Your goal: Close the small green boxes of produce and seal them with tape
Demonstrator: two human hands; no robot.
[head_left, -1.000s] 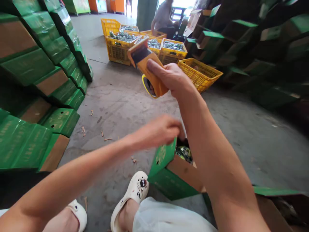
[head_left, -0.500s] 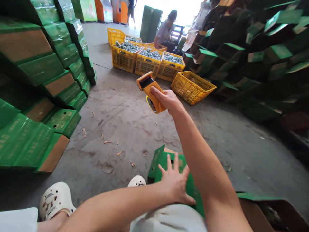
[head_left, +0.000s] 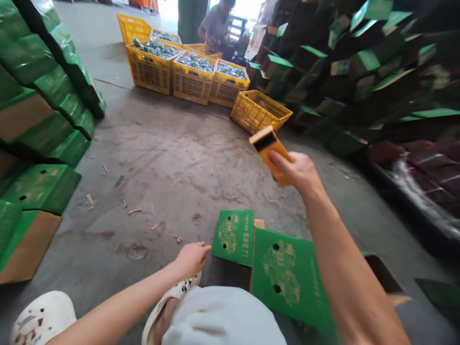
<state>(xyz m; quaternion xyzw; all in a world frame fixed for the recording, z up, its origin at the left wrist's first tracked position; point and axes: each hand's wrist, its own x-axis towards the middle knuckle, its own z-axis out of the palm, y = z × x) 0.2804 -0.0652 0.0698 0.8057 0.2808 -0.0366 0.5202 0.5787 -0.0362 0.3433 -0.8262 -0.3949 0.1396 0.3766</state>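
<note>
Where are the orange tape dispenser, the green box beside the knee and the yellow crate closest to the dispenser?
Orange tape dispenser (head_left: 266, 154): head view, on its body below the dark part.
Green box (head_left: 283, 268): head view, on its printed top.
Yellow crate (head_left: 251, 115): head view, on its near side wall.

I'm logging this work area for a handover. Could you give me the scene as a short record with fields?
Right hand: grips an orange tape dispenser, held up off the floor
Left hand: at the left edge of a green panel; contact unclear
Green box: right of that panel in the picture; printed face with two dark holes
Yellow crates: grouped farther off, several filled with small shiny items
Co-worker: behind those crates
Stacked boxes: green, at the left
Footwear: white clogs
</note>
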